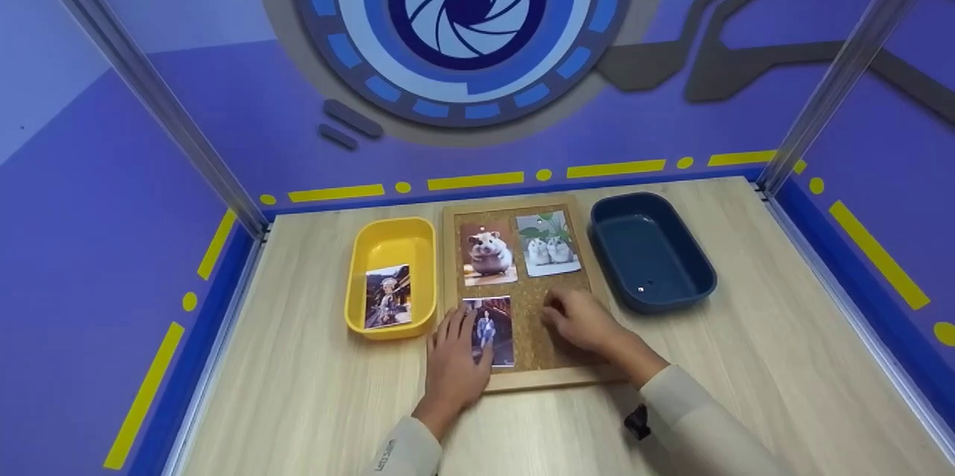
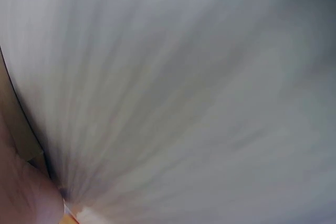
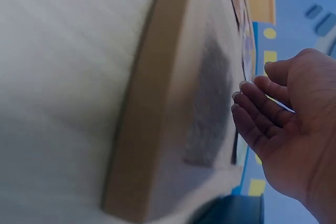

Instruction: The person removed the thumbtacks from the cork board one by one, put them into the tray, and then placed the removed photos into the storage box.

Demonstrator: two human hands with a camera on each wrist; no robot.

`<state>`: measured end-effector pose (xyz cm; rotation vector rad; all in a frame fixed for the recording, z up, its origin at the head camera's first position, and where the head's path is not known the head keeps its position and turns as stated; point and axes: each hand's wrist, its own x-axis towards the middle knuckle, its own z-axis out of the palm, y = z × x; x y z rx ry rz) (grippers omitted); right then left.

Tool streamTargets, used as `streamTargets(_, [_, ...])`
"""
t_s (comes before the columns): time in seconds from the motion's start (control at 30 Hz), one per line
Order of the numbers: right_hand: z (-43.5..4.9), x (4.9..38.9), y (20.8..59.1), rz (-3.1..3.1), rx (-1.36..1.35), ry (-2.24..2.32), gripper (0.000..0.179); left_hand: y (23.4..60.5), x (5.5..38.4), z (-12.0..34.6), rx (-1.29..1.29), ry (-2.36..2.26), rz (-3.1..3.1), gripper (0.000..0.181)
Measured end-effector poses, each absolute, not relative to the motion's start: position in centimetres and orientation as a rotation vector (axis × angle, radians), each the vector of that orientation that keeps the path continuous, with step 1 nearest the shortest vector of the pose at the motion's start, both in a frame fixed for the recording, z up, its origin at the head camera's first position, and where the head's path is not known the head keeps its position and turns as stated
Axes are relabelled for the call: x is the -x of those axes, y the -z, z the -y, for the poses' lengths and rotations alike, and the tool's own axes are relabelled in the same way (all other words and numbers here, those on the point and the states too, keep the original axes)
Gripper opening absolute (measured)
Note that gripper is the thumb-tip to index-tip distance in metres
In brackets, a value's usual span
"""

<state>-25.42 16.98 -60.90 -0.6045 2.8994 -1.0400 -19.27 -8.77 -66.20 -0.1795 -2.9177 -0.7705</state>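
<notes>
My left hand (image 1: 455, 364) rests with straight fingers on the left edge of a photo (image 1: 501, 327) of a person in blue, low on the framed cork board (image 1: 533, 345). My right hand (image 1: 586, 323) is over the bare cork right of that photo, fingers loosely bent. In the right wrist view the right hand (image 3: 286, 108) shows nothing held between thumb and fingertips. Higher on the board are a hamster photo (image 1: 489, 260) and a photo of two small animals with leaves (image 1: 548, 248), each with a small shiny dot near its top. The left wrist view is mostly blur.
Left of the board stands a yellow tray (image 1: 429, 252) holding another photo (image 1: 388, 297). A dark blue tray (image 1: 701, 267) with tiny shiny bits inside is on the right. A black object (image 1: 638, 422) is beside the right sleeve. Purple panels surround the wooden table (image 1: 298, 386).
</notes>
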Motion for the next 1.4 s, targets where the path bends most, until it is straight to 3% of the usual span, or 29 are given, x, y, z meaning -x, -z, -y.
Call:
streamTargets(0.53, [-12.0, 24.7, 62.8, -2.813, 0.618, 1.192, 0.003, 66.0, 19.4, 8.7, 0.167, 0.745, 2.941, 0.067])
streamTargets(1.07, [-10.6, 23.9, 63.2, -2.773, 0.548, 1.262, 0.013, 66.2, 19.3, 8.6, 0.172, 0.714, 2.899, 0.065])
streamTargets(1.4, [-10.4, 23.2, 63.6, -2.822, 0.460, 1.225, 0.028, 66.5, 19.2, 8.7, 0.182, 0.684, 2.929, 0.068])
